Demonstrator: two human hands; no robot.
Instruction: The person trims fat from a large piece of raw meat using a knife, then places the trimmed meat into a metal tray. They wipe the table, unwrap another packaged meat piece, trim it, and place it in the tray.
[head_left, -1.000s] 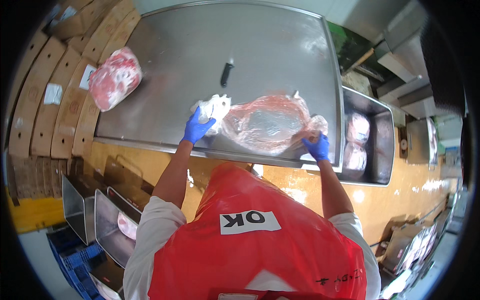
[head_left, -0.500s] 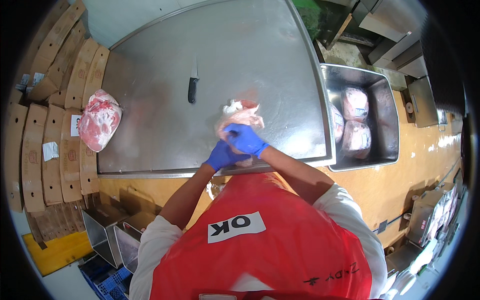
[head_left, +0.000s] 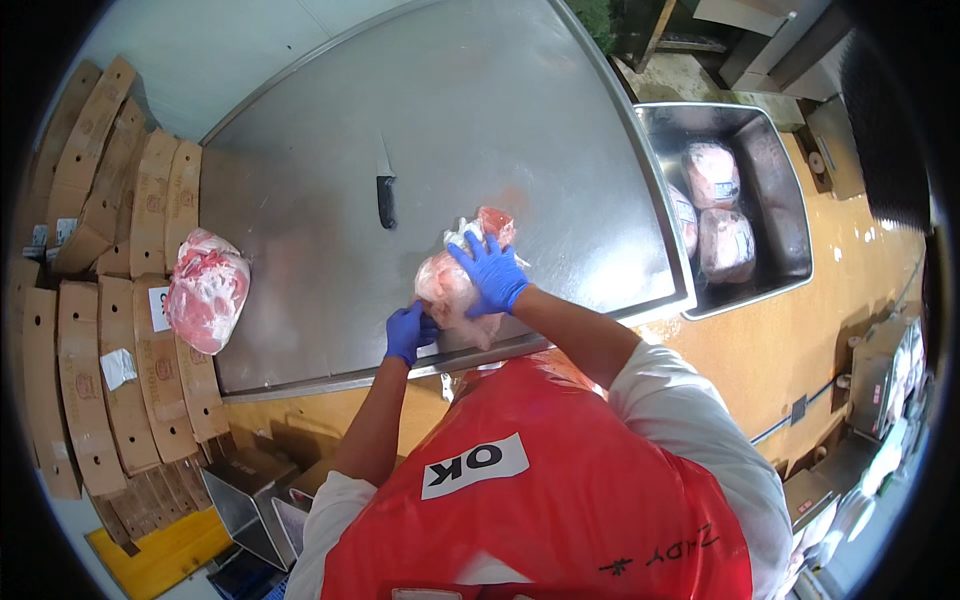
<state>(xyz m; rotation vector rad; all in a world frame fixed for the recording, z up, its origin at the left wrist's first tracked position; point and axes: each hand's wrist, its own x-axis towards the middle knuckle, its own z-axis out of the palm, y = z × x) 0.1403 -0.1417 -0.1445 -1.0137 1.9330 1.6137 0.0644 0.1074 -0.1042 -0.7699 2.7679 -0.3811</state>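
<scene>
A pale pink piece of meat (head_left: 441, 283) with white fat lies near the front edge of the steel table (head_left: 300, 150). My right hand (head_left: 492, 272), in a blue glove, rests on its right side with the fingers spread. At its lower left edge my left hand (head_left: 408, 332), also blue-gloved, has its fingers curled on the rim of the meat. Beyond them lies a black-handled knife (head_left: 386, 202), its blade pointing away, touched by neither hand. A larger cut of meat (head_left: 208, 292) sits at the table's left edge.
Flattened cardboard boxes (head_left: 125, 350) stand in a row left of the table. On the right, a deep steel tub (head_left: 780, 215) holds several wrapped meat pieces (head_left: 727, 245). Metal bins (head_left: 250, 500) stand at the lower left.
My hands have moved apart: the right has opened flat over the meat, while the left has shifted left to its edge. The meat looks more spread out. The view has turned slightly.
</scene>
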